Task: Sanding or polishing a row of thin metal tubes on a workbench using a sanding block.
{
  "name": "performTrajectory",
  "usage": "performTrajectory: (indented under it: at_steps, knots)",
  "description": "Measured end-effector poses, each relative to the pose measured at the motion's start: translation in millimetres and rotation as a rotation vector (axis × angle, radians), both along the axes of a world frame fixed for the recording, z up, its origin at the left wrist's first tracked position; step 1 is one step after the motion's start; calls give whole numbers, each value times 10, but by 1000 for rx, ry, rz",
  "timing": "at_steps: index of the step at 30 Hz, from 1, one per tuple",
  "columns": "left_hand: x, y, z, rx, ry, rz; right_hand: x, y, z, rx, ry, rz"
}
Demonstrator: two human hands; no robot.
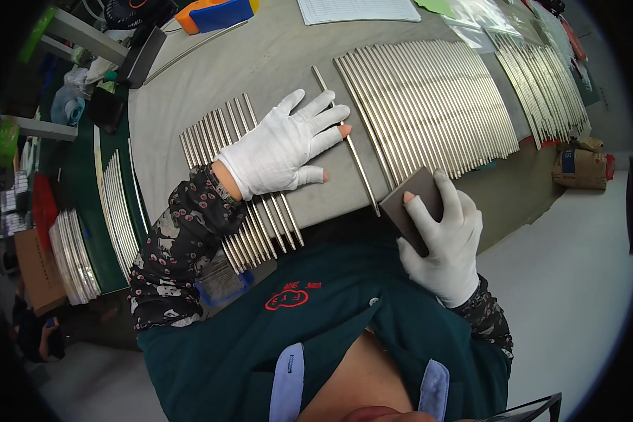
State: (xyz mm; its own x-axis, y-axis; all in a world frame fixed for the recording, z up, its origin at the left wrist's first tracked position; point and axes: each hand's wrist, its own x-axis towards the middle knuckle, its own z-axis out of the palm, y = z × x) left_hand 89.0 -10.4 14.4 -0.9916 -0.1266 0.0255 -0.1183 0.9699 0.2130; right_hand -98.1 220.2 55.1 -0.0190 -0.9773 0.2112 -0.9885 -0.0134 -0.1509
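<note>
My left hand (281,148) covers the middle of the small bundle of metal rods (260,218); my sleeve (183,239) hides more of them at seven o'clock. My right hand (439,239) wraps the dark sanding block (415,200), so its lower half is out of sight, and the block hides the near ends of a few rods in the big row (429,105). At twelve o'clock the paper sheet (359,10) is cut by the picture's edge. At two o'clock the far rods (541,84) blur together.
</note>
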Motion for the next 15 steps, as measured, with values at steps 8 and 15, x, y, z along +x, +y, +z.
performTrajectory:
  at_steps: [8,15]
  knots:
    - [-42,14,-56,-8,-10,-7,125,-289,-106,29,10,48]
    - [4,7,-93,-6,-4,-2,169,-275,-115,71,9,36]
